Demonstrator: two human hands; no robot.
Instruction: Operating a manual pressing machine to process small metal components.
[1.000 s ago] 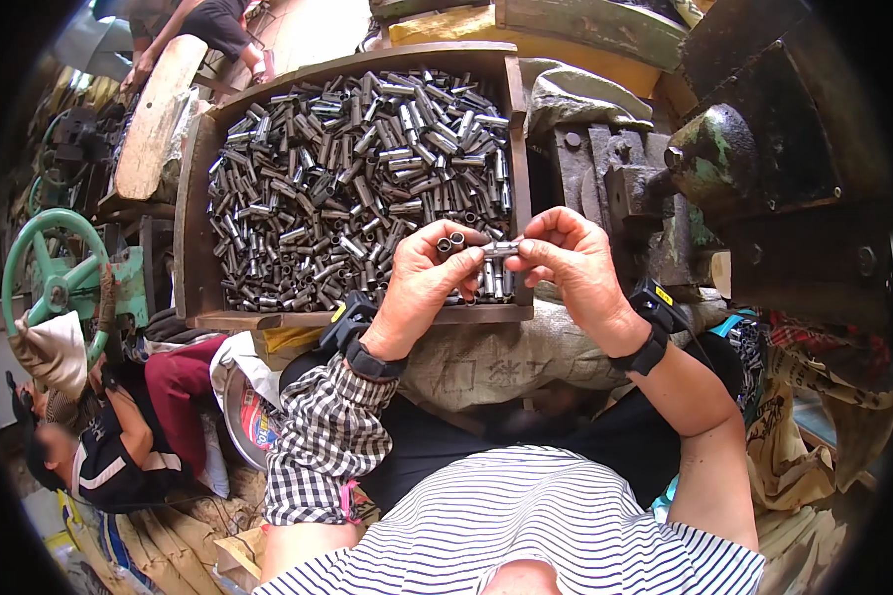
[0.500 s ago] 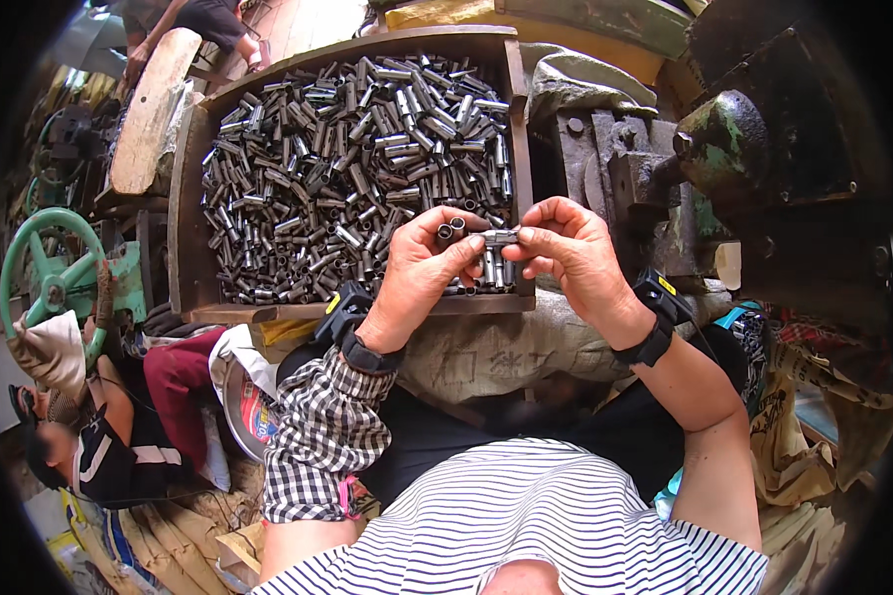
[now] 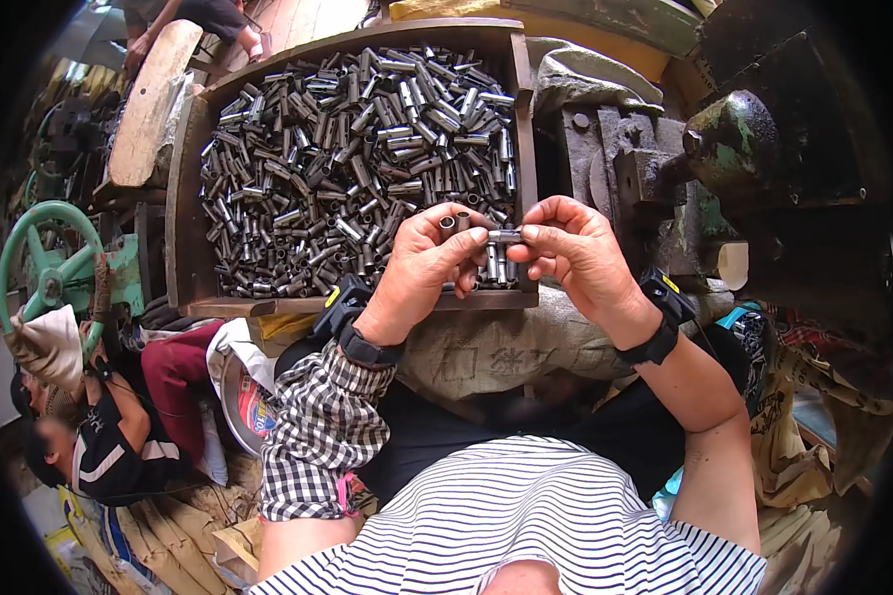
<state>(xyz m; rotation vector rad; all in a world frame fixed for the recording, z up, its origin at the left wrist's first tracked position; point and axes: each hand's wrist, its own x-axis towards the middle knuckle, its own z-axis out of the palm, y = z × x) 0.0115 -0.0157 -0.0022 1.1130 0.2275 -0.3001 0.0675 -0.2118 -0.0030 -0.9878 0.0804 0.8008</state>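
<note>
Over the near right corner of a wooden tray (image 3: pixel 191 188) full of short metal tubes (image 3: pixel 318 169), both my hands meet on one small metal tube (image 3: pixel 505 237). It lies level, its left end pinched by my left hand (image 3: pixel 422 260) and its right end by the thumb and fingers of my right hand (image 3: pixel 577 253). Two more tubes stick up from the curled fingers of my left hand, their open round ends showing. Below the pinched tube, several shiny tubes lie in the tray. My fingers hide part of what each hand grips.
Right of the tray stands a dark, greasy machine (image 3: pixel 729 144) with worn green paint. On the left are a green handwheel (image 3: pixel 45 268) and a wooden board (image 3: pixel 154 104). Another person (image 3: pixel 119 426) is at the lower left. A woven sack (image 3: pixel 496 352) hangs below the tray.
The pinched tube has turned slightly between my fingers, and both hands stay almost in place. The person at the lower left has shifted an arm.
</note>
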